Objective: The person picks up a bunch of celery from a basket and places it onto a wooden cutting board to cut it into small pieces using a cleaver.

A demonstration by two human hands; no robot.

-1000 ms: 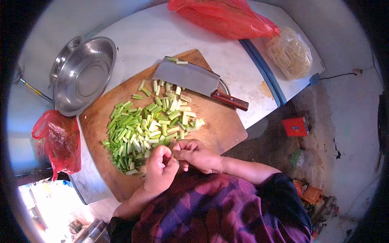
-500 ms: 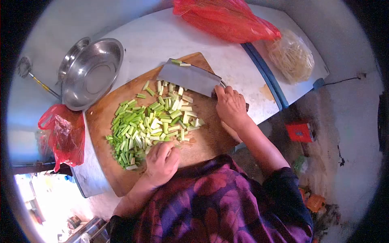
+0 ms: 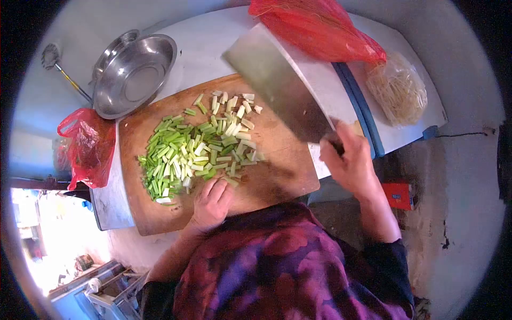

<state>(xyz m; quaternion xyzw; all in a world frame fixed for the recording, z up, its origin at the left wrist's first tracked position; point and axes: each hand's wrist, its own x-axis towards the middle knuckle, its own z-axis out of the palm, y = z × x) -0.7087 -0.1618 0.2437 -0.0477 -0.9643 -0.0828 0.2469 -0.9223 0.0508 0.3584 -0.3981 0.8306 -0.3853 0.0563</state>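
Observation:
Chopped green and white stalks (image 3: pixel 184 152) lie in a spread pile on the left and middle of a wooden cutting board (image 3: pixel 282 181). My right hand (image 3: pixel 349 160) grips a cleaver (image 3: pixel 282 85) by its handle, with the broad blade raised over the upper right of the board. My left hand (image 3: pixel 213 202) is at the near edge of the board, just below the pile, its fingers curled together; whether anything is under the fingertips is hidden.
Two metal bowls (image 3: pixel 136 74) lean at the back left above a red plastic bag (image 3: pixel 90 152). Another red bag (image 3: pixel 314 29) and a clear bag of pale strands (image 3: pixel 397 93) lie at the back right of the white table (image 3: pixel 205 45), beside a blue strip (image 3: pixel 360 106).
The cleaver has been lifted off the board, its blade now tilted and without the pieces that lay on it. My right hand has moved right. My left hand stays near the pile's lower edge.

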